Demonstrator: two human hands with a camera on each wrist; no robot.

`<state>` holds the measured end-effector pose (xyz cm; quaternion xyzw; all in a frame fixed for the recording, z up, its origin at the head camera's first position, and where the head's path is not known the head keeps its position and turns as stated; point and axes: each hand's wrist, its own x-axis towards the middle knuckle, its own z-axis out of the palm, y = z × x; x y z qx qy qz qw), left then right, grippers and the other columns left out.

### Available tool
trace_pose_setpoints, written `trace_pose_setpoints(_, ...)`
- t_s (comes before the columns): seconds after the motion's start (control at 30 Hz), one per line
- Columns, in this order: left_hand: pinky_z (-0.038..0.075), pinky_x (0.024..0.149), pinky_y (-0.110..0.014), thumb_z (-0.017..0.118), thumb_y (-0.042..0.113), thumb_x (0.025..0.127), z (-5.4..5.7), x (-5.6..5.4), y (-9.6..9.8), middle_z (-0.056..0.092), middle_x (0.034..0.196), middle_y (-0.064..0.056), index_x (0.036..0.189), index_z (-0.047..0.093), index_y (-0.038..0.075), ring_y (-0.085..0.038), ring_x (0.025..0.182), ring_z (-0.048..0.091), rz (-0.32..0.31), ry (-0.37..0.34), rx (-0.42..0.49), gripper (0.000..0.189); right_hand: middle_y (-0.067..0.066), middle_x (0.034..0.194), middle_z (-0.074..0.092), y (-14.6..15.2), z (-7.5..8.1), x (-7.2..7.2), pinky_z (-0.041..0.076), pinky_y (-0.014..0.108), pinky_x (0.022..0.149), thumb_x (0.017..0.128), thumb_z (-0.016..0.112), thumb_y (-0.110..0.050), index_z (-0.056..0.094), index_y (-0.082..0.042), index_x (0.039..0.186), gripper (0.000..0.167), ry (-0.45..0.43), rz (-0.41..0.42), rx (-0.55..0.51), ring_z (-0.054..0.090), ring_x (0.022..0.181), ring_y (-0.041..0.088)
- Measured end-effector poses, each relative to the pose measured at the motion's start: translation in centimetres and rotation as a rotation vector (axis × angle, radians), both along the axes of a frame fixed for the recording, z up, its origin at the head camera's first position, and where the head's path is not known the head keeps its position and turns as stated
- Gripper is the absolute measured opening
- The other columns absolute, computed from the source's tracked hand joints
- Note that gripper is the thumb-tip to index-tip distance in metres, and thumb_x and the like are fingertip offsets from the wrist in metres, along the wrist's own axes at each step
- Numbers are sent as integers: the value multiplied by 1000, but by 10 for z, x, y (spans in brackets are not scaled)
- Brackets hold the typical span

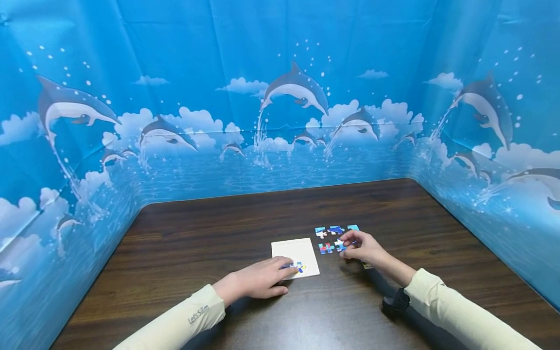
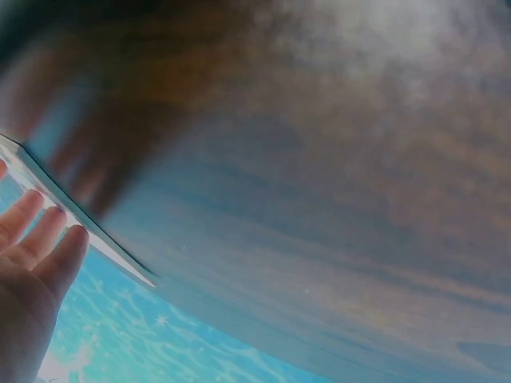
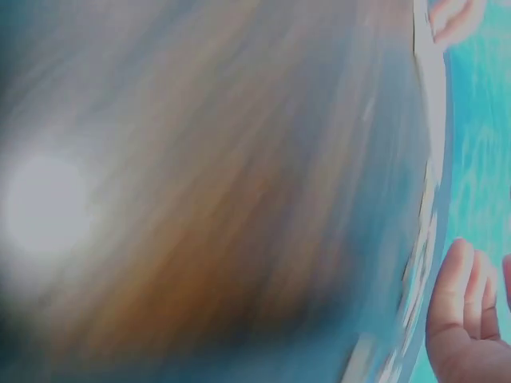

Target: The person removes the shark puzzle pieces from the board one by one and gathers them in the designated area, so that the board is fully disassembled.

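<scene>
A square white puzzle board (image 1: 292,247) lies on the table, with a few colourful jigsaw pieces (image 1: 299,266) at its lower part. My left hand (image 1: 264,277) rests over the board's lower left, its fingers extended across those pieces and partly covering them. Just right of the board, my right hand (image 1: 365,249) hovers by several loose jigsaw pieces (image 1: 325,248), thumb and fingers bent with a gap between them. Nothing is visibly held there. The left wrist view catches left fingers (image 2: 62,239) along the board's edge; relaxed right fingers (image 3: 459,287) appear in the right wrist view.
The dark wooden table (image 1: 210,233) carries everything. Blue dolphin-print sheeting (image 1: 280,160) stands along its back and sides. A black band or device (image 1: 396,300) sits at the right wrist. Another piece (image 1: 367,266) peeks out below the right hand.
</scene>
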<state>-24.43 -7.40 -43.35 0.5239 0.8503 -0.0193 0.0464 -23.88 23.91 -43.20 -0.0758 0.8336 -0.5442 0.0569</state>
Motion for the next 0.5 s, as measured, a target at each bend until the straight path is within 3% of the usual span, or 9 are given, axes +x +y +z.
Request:
trace_pose_setpoints(0.27, 38, 107, -36, 51, 38, 95, 3, 4, -9, 41, 143, -9, 141, 39, 18, -21, 131, 43, 53, -15, -17, 52, 28, 107, 54, -59, 1, -11, 49, 20, 72, 74, 74, -3, 50, 13, 114, 50, 53, 198, -58, 57, 88, 21)
trace_pose_setpoints(0.5, 37, 108, -37, 50, 38, 96, 7, 8, -17, 37, 146, -7, 143, 38, 20, -20, 134, 38, 101, -48, -46, 52, 28, 108, 54, -87, -1, -16, 50, 23, 73, 73, 74, -2, 49, 14, 114, 51, 52, 288, -91, 58, 92, 30)
